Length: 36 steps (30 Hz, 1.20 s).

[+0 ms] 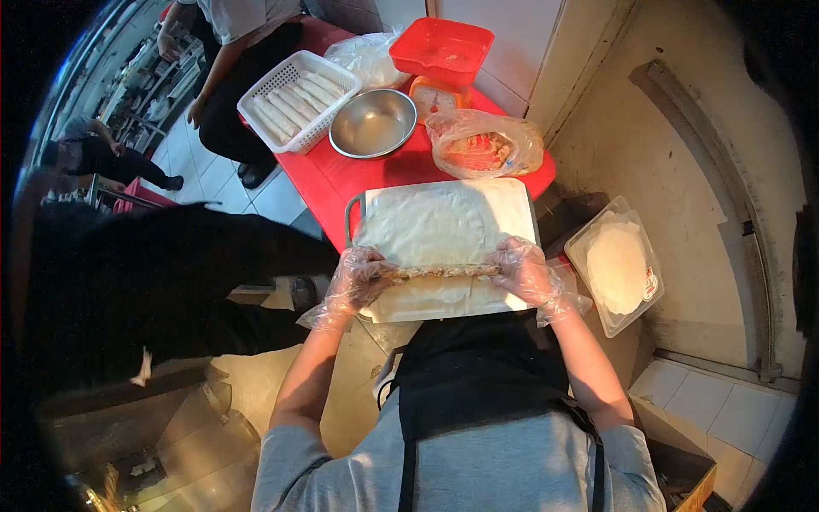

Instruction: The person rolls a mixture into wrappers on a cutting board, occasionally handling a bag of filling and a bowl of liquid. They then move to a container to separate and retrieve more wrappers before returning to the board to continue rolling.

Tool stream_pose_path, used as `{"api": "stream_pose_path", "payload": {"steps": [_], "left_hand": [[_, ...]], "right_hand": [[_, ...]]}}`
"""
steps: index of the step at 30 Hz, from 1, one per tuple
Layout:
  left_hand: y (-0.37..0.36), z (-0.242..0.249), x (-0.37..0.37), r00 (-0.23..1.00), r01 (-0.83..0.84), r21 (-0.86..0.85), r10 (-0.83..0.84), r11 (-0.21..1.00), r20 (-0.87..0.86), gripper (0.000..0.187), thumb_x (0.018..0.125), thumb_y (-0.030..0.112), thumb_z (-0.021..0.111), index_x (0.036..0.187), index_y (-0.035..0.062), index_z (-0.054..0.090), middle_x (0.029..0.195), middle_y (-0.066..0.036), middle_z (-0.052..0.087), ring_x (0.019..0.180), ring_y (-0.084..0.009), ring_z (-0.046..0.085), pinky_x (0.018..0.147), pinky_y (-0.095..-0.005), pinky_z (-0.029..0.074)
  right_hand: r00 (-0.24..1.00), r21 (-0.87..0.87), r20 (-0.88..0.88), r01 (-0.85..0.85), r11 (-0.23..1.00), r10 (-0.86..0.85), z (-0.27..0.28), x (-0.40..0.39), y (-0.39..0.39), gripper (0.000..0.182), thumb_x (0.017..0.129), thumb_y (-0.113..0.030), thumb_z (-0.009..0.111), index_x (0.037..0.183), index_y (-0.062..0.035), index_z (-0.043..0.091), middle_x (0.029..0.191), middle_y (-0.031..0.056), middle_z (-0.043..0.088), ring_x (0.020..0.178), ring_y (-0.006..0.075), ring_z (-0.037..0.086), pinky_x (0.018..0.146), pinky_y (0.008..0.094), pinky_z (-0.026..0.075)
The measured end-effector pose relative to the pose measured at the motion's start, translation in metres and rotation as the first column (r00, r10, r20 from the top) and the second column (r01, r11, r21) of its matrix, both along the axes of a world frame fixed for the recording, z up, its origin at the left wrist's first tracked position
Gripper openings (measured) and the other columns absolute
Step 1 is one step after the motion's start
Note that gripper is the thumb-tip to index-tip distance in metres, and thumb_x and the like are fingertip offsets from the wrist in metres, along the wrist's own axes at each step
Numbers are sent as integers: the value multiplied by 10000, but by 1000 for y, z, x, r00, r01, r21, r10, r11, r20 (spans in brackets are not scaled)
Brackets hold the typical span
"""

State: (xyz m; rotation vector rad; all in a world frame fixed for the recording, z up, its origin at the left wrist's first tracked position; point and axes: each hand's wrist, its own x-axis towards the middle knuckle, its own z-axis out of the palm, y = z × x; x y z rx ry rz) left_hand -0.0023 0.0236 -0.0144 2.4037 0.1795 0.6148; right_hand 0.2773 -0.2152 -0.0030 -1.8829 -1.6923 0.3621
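A thin white sheet (426, 224) lies spread on a white cutting board (517, 189) on the red table. Across the sheet's near part runs a long, narrow strip of brownish filling (448, 271). My left hand (360, 275), in a clear plastic glove, has its fingers closed at the strip's left end. At the right end is my right hand (520, 269), gloved too, with its fingers curled in. What exactly the fingertips pinch is too small to make out.
Beyond the board are a metal bowl (373, 124), a white basket (300, 102) of white rolls, a bag of filling (485, 149) and a red tray (442, 49) on a scale. At right stands a plastic container (616, 264). People are at left and behind.
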Motion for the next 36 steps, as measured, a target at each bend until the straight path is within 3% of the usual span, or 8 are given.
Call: {"api": "stream_pose_path", "payload": {"steps": [11, 17, 23, 26, 29, 32, 33, 36], "left_hand": [[-9, 5, -2, 989, -118, -23, 120, 993, 90, 293, 610, 159, 889, 856, 77, 752, 832, -113, 668, 743, -294, 657, 656, -381, 519], [6, -20, -16, 999, -42, -41, 40, 998, -35, 531, 570, 201, 901, 1062, 107, 723, 977, -120, 675, 860, -310, 659, 737, -407, 529], [-18, 16, -11, 934, -350, 155, 357, 924, -20, 635, 540, 289, 925, 1124, 164, 709, 1160, -94, 635, 1038, -302, 614, 859, -435, 493], [-43, 34, -17, 981, -137, 146, 155, 980, -116, 614, 561, 379, 912, 1115, 201, 716, 1172, -58, 617, 1116, -274, 571, 930, -449, 440], [-76, 23, -5, 970, -59, 263, 118, 963, -214, 471, 685, 427, 835, 1101, 237, 724, 1068, -13, 600, 1102, -262, 549, 985, -471, 367], [-79, 22, 4, 956, -7, 216, 70, 976, -285, 369, 760, 411, 783, 1075, 225, 733, 1036, 1, 596, 1094, -265, 545, 958, -465, 374], [-78, 19, 6, 948, 13, 204, 52, 979, -313, 363, 765, 412, 780, 1069, 219, 734, 1055, 1, 596, 1106, -264, 539, 948, -465, 377], [-79, 16, 8, 951, 44, 216, 25, 975, -309, 353, 778, 403, 769, 1063, 199, 732, 1096, -9, 597, 1120, -267, 532, 920, -471, 385]], "right_hand": [[999, -67, -46, -16, 998, 13, 2, 4, -2, 423, 676, -168, 801, 1077, -56, 729, 1008, 136, 590, 1015, 331, 581, 893, 421, 459], [997, -56, -77, -20, 998, 15, 11, 2, 0, 437, 670, -155, 799, 1084, -41, 718, 985, 134, 583, 999, 330, 576, 887, 420, 457], [985, -20, -171, 8, 1000, -11, 14, 1, -2, 484, 687, -238, 830, 1126, -81, 701, 1103, 123, 593, 1069, 310, 579, 934, 401, 457], [991, 95, -128, 49, 994, -36, 16, -1, -7, 519, 724, -275, 815, 1184, -77, 678, 1142, 129, 587, 1097, 309, 572, 969, 395, 452], [997, -20, 77, -18, 1000, 20, 30, -12, -11, 450, 760, -288, 791, 1147, -85, 680, 1095, 112, 617, 1054, 300, 597, 936, 408, 481], [954, 91, 159, -270, 958, 254, 17, -26, -8, 322, 782, -313, 751, 1022, -105, 698, 999, 93, 651, 970, 287, 630, 871, 416, 513], [895, -59, 311, -319, 946, 321, 27, -38, -2, 289, 797, -370, 703, 938, -118, 687, 919, 75, 665, 905, 278, 650, 808, 425, 527], [868, -229, 331, -307, 924, 371, -2, -45, 5, 370, 800, -400, 736, 1086, -169, 695, 998, 67, 663, 985, 270, 642, 858, 434, 516]]}}
